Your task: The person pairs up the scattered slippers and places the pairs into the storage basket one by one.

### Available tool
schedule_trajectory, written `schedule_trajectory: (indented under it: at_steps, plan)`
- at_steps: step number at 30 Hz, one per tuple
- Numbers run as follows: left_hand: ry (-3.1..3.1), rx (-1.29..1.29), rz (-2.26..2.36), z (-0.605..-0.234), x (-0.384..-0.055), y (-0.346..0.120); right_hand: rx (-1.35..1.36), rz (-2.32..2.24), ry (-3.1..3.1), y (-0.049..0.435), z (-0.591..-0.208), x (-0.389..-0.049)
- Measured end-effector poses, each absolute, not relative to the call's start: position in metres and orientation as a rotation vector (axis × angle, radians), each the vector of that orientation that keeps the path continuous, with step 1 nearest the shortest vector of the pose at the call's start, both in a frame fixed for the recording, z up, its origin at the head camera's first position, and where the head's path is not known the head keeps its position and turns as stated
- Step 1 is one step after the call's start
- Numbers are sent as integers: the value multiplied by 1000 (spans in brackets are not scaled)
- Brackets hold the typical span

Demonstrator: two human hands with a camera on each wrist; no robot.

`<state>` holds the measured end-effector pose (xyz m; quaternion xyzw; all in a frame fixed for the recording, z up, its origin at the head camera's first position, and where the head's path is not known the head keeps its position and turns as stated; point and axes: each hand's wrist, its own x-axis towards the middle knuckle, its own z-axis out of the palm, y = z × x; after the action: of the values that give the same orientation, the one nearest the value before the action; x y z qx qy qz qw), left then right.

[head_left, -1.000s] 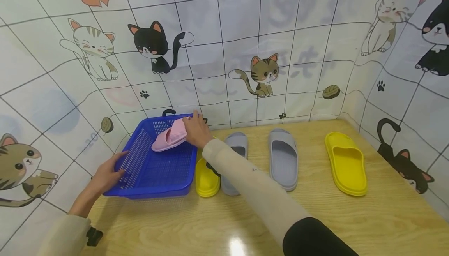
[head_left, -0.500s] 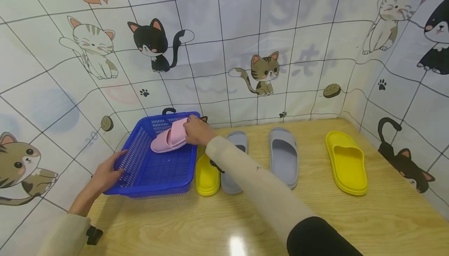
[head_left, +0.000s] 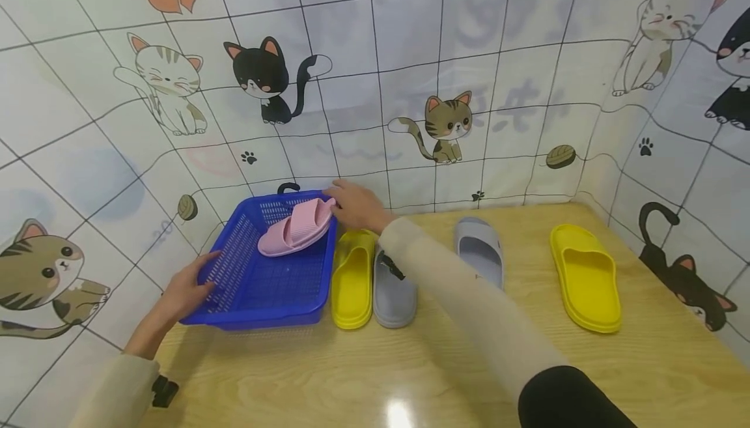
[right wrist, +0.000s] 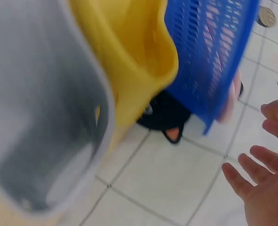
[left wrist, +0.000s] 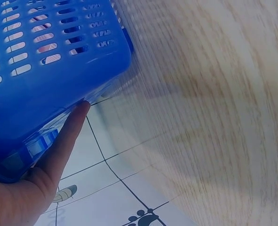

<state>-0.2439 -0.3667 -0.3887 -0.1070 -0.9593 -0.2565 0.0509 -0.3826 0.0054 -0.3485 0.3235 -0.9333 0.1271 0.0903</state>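
Note:
A blue plastic basket [head_left: 275, 319] with slotted walls stands at the left of the table. My left hand [head_left: 186, 288] holds its left rim, with the thumb over the edge; the left wrist view has a finger [left wrist: 67, 136] stretched along beneath the rim. Inside, toward the back right, a pink slipper [head_left: 299, 226] lies tilted against the basket's wall. My right hand [head_left: 357, 205] is just right of the slipper's end, above the basket's back right corner. In the right wrist view the fingers of that hand [right wrist: 266, 176] are loosely bent and hold nothing.
Right beside the basket are a yellow slipper [head_left: 353, 285] and a grey slipper [head_left: 395, 298]. Another grey slipper [head_left: 480, 249], partly behind the right sleeve, and a yellow slipper [head_left: 588, 285] lie farther right. A cat-patterned wall covering [head_left: 410, 122] borders the table [head_left: 328, 376].
The right hand has let go of the pink slipper and moved right, off it. The slipper now rests in the basket. The left hand stays on the rim.

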Motion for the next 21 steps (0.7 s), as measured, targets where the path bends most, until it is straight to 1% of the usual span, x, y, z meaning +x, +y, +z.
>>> schedule_trajectory:
  at_steps: [4, 10, 18, 21]
  plan:
    - [-2921, -335, -780, -389, -244, -367, 973, 439, -2731, 39, -337, -377]
    - [-2896, -365, -784, -393, -244, -368, 994, 463, -2663, 93, -325, -358]
    - [-2864, -458, -705, -393, -249, -370, 943, 499, -2653, 161, -328, -329]
    - [-2841, -451, -657, -388, -251, -368, 910, 514, -2675, 183, -331, -318]
